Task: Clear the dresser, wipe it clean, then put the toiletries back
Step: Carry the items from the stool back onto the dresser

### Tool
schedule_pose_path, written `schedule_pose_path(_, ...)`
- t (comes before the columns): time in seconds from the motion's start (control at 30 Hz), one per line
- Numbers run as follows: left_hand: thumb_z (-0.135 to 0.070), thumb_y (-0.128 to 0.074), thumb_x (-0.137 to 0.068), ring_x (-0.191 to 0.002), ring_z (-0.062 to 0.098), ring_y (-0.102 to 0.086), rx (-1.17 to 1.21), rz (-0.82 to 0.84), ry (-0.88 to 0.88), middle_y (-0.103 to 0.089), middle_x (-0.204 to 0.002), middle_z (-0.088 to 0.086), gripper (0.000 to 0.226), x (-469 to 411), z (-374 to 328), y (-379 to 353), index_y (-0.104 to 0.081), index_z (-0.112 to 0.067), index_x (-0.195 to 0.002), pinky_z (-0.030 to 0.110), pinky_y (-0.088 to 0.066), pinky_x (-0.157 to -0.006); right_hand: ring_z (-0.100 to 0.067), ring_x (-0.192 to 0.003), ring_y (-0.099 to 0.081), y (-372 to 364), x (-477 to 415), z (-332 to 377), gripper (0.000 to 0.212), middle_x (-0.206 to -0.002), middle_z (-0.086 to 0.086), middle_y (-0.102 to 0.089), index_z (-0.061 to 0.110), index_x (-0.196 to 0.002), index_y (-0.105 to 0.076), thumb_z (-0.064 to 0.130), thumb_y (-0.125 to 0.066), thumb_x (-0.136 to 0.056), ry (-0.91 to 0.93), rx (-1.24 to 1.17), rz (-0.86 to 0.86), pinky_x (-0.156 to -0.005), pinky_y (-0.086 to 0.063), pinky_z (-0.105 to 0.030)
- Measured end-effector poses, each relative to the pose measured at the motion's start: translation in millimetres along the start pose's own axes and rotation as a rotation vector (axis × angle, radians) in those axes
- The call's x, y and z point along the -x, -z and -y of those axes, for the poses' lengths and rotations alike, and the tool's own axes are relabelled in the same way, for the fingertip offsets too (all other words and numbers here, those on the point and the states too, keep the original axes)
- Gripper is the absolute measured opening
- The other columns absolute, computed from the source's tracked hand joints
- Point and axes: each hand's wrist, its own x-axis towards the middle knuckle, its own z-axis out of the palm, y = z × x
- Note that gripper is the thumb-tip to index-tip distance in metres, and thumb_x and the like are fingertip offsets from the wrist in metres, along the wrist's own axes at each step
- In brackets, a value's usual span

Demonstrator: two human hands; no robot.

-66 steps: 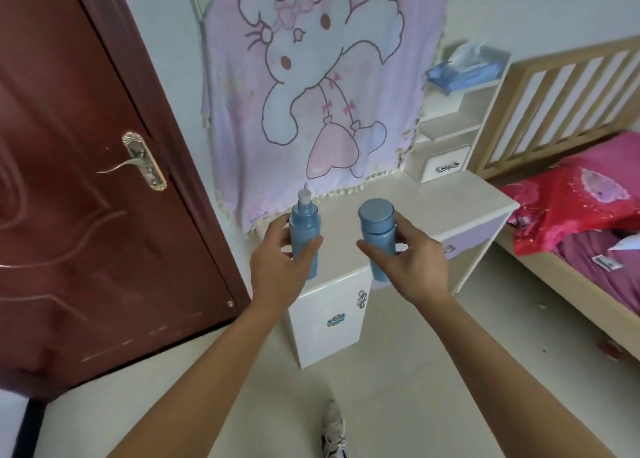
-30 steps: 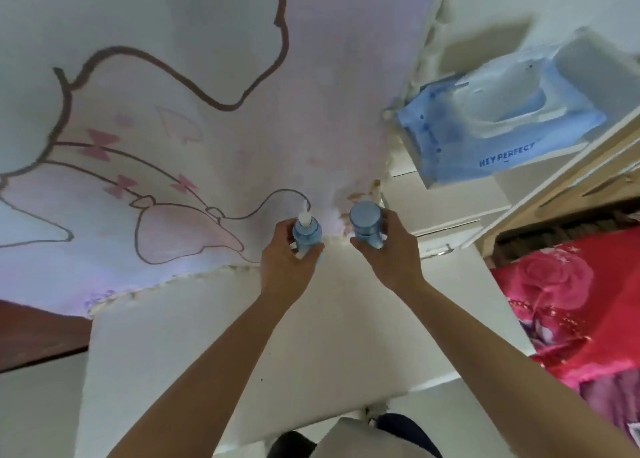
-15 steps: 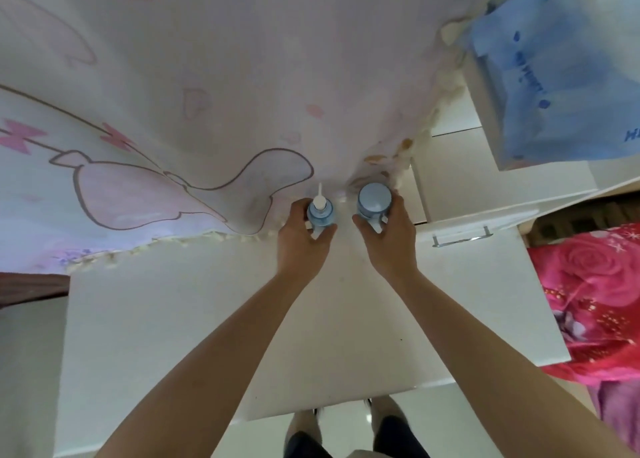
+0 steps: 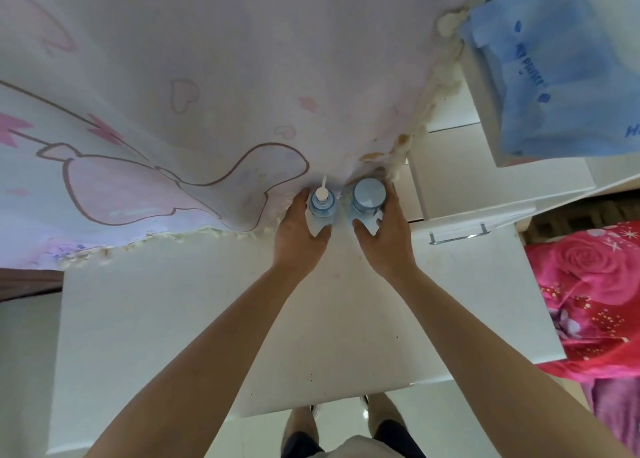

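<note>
Bright, even daylight, soft shadows under arms on worktop (image 4: 346,319). Strong wide-angle bending at edges; blue pack (image 4: 561,77) top right soft, blurred.

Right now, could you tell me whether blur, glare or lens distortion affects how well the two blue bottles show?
Head view: soft light, no glare; the pump bottle in the left hand and the capped bottle in the right hand look fairly sharp; the wide lens bows the edges of the dresser top; the blue pack at top right is soft, its print barely legible.
</note>
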Motion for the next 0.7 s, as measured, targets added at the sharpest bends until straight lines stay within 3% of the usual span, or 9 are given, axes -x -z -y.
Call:
schedule_pose_path(0.1, -0.024, -0.070, -0.086, -0.133, 0.019, -0.045, -0.110, 0.013, 0.011, -0.046, -0.147, -0.002, 0.073, 18, -2, 21, -0.032, -0.021, -0.148, 0.036, -0.042, -0.108, -0.022, -0.140, -0.037, 14, 16, 17, 0.078, -0.154, -0.008, -0.036, 0.011, -0.154, -0.023, 0.001, -0.062, -0.087, 0.030, 0.080, 0.014, -0.113, -0.035, -0.032)
schedule_pose_path(0.17, -0.024, -0.065, -0.090, -0.127, 0.019, -0.050, -0.136, -0.036, -0.034, -0.051, -0.142, -0.002, 0.061, 35, -9, 45, -0.038, -0.020, -0.145, 0.032, -0.042, -0.101, -0.022, -0.142, -0.031, 24, 30, 37, 0.075, -0.156, -0.009, -0.030, 0.012, -0.154, -0.019, 0.001, -0.055, -0.089, 0.089, 0.118, -0.037, -0.111, -0.031, -0.029)
schedule_pose_path(0.33, -0.023, -0.054, -0.096, -0.111, 0.020, -0.059, -0.186, -0.325, -0.148, -0.063, -0.123, 0.000, 0.033, 70, -37, 128, -0.057, -0.016, -0.128, 0.030, -0.047, -0.091, -0.025, -0.148, -0.022, 33, 42, 99, 0.063, -0.159, -0.013, -0.024, 0.004, -0.152, -0.023, 0.013, -0.046, -0.094, 0.418, 0.091, -0.100, -0.118, -0.027, -0.049)
schedule_pose_path(0.47, -0.029, -0.050, -0.097, -0.112, 0.020, -0.057, -0.317, -0.523, -0.164, -0.062, -0.125, 0.003, 0.037, 104, -33, 202, -0.054, -0.014, -0.130, 0.032, -0.048, -0.088, -0.027, -0.148, -0.022, 7, 34, 167, 0.059, -0.160, -0.015, -0.023, 0.003, -0.151, -0.026, 0.023, -0.047, -0.099, 0.660, 0.060, -0.020, -0.119, -0.026, -0.045)
schedule_pose_path(0.57, -0.037, -0.045, -0.099, -0.130, 0.028, -0.046, -0.504, -0.593, -0.059, -0.048, -0.144, 0.011, 0.049, 149, -13, 250, -0.045, -0.010, -0.140, 0.041, -0.039, -0.103, -0.030, -0.148, -0.021, -31, 44, 216, 0.061, -0.160, -0.017, -0.021, 0.005, -0.152, -0.026, 0.030, -0.047, -0.100, 0.810, 0.034, 0.068, -0.119, -0.024, -0.046)
schedule_pose_path(0.7, -0.039, -0.044, -0.098, -0.136, 0.031, -0.038, -0.523, -0.803, 0.152, -0.041, -0.149, 0.015, 0.052, 235, 6, 312, -0.043, -0.008, -0.140, 0.048, -0.034, -0.108, -0.032, -0.151, -0.007, -80, 94, 284, 0.066, -0.162, -0.022, -0.004, 0.010, -0.155, -0.021, 0.035, -0.050, -0.101, 0.826, -0.075, 0.184, -0.121, -0.017, -0.047)
